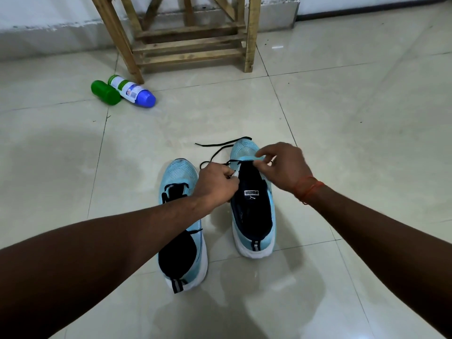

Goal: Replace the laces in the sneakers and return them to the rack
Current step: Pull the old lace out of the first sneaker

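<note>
**Q:** What does the figure show?

**A:** Two pale blue sneakers stand side by side on the tiled floor (342,118), toes toward the wooden rack (193,42). The person works on the right sneaker (254,216). The left hand (216,182), fingers curled, pinches the black lace (220,145) at the shoe's left edge beside the tongue. The right hand (285,167) pinches the same lace at the right edge, near the toe end of the opening. Slack lace trails on the floor by the toe.

**Q:** Which step is this, and how is it done well?

**A:** Only one bar of lace crosses the shoe, so lacing appears to have just begun. The person should draw both ends to equal length before crossing, keep the lace flat, and hold the tongue centred beneath it. Each crossing wants even, moderate tension, or the upper will pucker.

**Q:** And the rest?

**A:** The left sneaker (181,177) shows black lacing near its tongue, but the forearm partly hides it, so whether it is complete cannot be told. A green bottle (105,92) and a white bottle (132,90) lie near the rack's leg.
</note>
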